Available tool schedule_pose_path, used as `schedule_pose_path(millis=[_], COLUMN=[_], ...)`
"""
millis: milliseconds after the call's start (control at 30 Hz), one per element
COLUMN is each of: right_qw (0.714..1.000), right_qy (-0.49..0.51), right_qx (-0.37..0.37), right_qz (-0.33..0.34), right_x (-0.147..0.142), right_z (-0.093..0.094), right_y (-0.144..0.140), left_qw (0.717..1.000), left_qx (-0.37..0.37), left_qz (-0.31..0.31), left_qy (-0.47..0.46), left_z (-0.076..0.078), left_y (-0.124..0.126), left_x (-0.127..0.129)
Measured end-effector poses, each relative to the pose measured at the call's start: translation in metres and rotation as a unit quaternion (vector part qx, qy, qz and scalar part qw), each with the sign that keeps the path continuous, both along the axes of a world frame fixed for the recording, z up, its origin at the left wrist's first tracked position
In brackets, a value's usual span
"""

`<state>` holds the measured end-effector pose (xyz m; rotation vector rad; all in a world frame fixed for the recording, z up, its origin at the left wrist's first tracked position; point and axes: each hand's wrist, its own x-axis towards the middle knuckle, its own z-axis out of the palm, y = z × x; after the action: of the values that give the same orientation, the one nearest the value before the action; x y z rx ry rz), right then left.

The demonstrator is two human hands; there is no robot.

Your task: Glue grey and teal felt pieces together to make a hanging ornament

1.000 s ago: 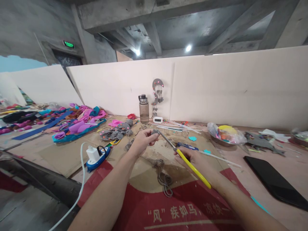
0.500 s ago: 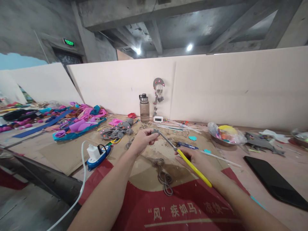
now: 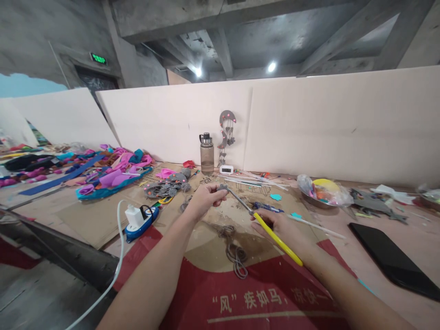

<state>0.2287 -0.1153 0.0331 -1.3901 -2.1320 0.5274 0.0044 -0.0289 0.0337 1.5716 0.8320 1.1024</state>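
Observation:
My right hand [image 3: 270,222] is closed around long-nose pliers [image 3: 280,240] with yellow handles. Their slim metal jaws point up and left and meet a small grey piece [image 3: 222,187], perhaps felt. My left hand [image 3: 205,200] pinches that piece between thumb and fingers. Below the hands, a loose bundle of grey cord [image 3: 235,254] lies on the printed cardboard [image 3: 192,293]. Just beyond the pliers is a dark blue tool [image 3: 266,207], possibly a glue gun, partly hidden by my right hand.
Grey felt pieces with pink dots [image 3: 165,185] lie left of my hands, near a blue power strip [image 3: 142,224]. A bottle [image 3: 206,156] and a small white clock [image 3: 226,170] stand behind. To the right are a metal bowl [image 3: 323,200] and a phone [image 3: 392,256].
Almost nothing differs. Both hands keep the same hold on the pliers and the grey piece, and the view has shifted very slightly.

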Motion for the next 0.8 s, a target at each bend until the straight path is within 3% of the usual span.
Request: schedule_pose_path(millis=[800], right_qw=[1.0], right_qy=[-0.018], right_qx=[-0.004], right_qz=[0.005], right_x=[-0.0017], right_z=[0.0077], right_y=[-0.0034], left_qw=[1.0], left_qx=[-0.014], left_qz=[-0.01], left_qy=[0.016], left_z=[-0.0005], left_y=[0.0027], left_x=[-0.0022])
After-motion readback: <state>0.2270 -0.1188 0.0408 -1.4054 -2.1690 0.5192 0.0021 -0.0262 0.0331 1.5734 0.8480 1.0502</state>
